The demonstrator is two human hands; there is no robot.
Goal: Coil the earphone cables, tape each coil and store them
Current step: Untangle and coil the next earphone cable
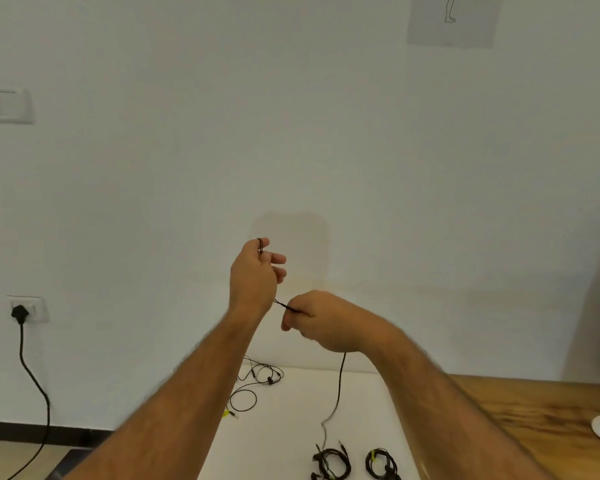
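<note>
The left hand (255, 275) held loops of the black earphone cable (338, 386) raised above the bench (499, 403); right-hand (321, 320) fingers pinched it, its tail hanging toward two finished coils (331, 464).

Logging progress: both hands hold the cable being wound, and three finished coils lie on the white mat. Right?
Not three. The head view shows two coils on the white mat; both hands, left and right, do hold the cable.
</note>
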